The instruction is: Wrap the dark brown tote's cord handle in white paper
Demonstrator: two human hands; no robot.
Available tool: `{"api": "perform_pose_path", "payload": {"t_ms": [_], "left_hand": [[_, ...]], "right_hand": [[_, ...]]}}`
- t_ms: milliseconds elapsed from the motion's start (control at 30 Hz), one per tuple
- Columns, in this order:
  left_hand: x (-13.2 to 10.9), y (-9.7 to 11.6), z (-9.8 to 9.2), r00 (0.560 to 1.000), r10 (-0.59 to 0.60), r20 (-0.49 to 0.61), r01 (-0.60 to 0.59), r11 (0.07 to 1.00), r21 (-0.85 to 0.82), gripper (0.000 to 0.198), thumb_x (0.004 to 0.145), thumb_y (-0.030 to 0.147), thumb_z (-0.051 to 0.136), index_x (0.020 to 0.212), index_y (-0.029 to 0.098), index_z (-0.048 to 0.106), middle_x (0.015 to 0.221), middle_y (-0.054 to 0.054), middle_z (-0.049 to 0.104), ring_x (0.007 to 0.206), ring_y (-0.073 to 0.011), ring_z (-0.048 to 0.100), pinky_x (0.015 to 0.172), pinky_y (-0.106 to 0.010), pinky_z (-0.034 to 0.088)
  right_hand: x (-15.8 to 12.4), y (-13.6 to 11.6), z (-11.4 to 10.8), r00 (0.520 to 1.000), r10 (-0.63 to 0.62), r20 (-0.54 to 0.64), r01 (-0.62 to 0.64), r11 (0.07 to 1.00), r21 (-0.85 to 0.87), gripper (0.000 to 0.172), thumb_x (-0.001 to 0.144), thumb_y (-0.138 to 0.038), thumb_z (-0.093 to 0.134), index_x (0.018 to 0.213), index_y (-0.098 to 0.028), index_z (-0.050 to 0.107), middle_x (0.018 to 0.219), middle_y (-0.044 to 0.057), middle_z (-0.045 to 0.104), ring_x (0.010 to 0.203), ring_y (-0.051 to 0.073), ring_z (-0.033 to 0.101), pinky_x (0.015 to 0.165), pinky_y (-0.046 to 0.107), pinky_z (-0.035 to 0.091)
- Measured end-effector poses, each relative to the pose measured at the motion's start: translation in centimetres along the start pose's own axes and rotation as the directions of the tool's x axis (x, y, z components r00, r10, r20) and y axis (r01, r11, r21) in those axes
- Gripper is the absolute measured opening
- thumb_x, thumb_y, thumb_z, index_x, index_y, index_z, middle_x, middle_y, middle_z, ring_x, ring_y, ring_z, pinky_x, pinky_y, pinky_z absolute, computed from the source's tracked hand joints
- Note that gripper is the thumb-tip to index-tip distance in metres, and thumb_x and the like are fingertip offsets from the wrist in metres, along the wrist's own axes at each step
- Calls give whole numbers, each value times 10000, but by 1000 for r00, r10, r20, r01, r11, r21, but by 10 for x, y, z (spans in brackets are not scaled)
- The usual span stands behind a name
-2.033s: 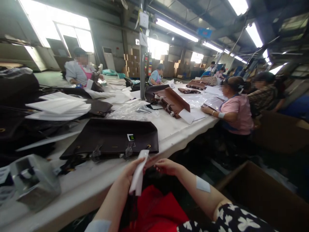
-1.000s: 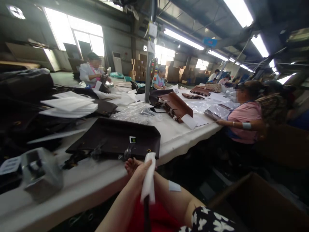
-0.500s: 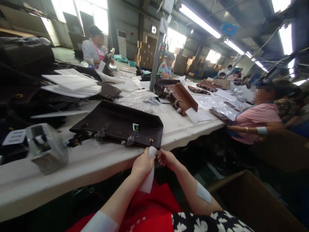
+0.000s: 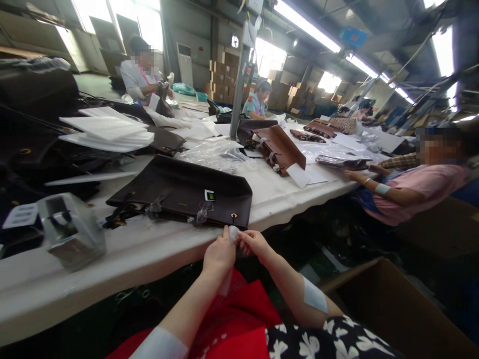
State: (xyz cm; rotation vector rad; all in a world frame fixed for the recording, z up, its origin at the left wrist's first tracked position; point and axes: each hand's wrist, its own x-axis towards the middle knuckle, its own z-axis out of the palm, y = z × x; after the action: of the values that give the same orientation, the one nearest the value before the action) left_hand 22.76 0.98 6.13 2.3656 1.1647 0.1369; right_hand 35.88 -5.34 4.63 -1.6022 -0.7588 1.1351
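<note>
A dark brown handbag (image 4: 187,192) lies on the white-covered table, its near right corner at the table edge. Just below that corner, my left hand (image 4: 220,254) is closed on a piece of white wrapping foam (image 4: 233,233). My right hand (image 4: 256,245) meets it from the right, thumb and fingers pinched at the foam's edge. The foam sits around or against a strap by the bag's gold eyelet (image 4: 234,216); exactly how is hidden by my fingers. A small tag (image 4: 210,195) and clear plastic wraps (image 4: 202,214) are on the bag's face.
A tape dispenser (image 4: 71,229) stands at the left table edge. White foam sheets (image 4: 107,130) are piled behind it. A brown bag (image 4: 280,149) lies past a metal post (image 4: 236,94). An open carton (image 4: 374,294) is at my lower right. A co-worker in pink (image 4: 422,189) handles a wrapped bag.
My right hand has moved left to the foam, and the foam's hanging end is now mostly out of sight behind my left hand. The co-worker on the right has shifted rightward.
</note>
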Motion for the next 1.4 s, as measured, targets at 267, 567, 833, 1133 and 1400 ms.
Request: {"api": "perform_pose_path", "payload": {"t_ms": [267,567,833,1133,1400], "left_hand": [[0,-1,-2,999,-4,40,7,997,-72,585,900,340,384,1402,45,329,1080,-285,602,977,-404,620,824,-491,458],[12,-23,4,996,-63,68,78,966,-245,247,809,428,540,796,211,423,925,-210,640,973,-389,616,868,-481,417],[37,-45,18,993,-26,116,77,884,-462,262,702,359,606,848,160,520,1001,-252,657,1004,-421,605,850,-447,425],[32,-33,15,988,-65,141,139,773,-619,273,593,323,708,745,147,565,834,-182,665,913,-391,635,793,-402,465],[29,-35,7,937,-176,303,334,711,-619,322,751,346,640,904,64,612,839,-179,667,869,-332,634,669,-322,450]], "right_hand": [[-6,0,2,991,64,114,-90,965,247,420,555,-417,825,746,-108,614,563,-19,571,465,45,463,412,159,293],[-9,-6,-22,973,66,222,-68,998,1,344,672,-436,706,757,-137,558,534,-41,560,399,67,488,404,177,362],[6,34,-32,957,99,271,-101,995,-9,201,657,-331,676,704,-145,615,559,-5,579,418,73,508,428,182,389],[48,69,-3,937,105,332,-193,951,243,338,498,-282,821,751,-106,680,705,53,644,580,120,603,572,240,490],[55,48,11,957,93,273,-169,947,271,422,399,-234,834,763,-92,674,735,40,652,644,148,598,622,275,490]]}}
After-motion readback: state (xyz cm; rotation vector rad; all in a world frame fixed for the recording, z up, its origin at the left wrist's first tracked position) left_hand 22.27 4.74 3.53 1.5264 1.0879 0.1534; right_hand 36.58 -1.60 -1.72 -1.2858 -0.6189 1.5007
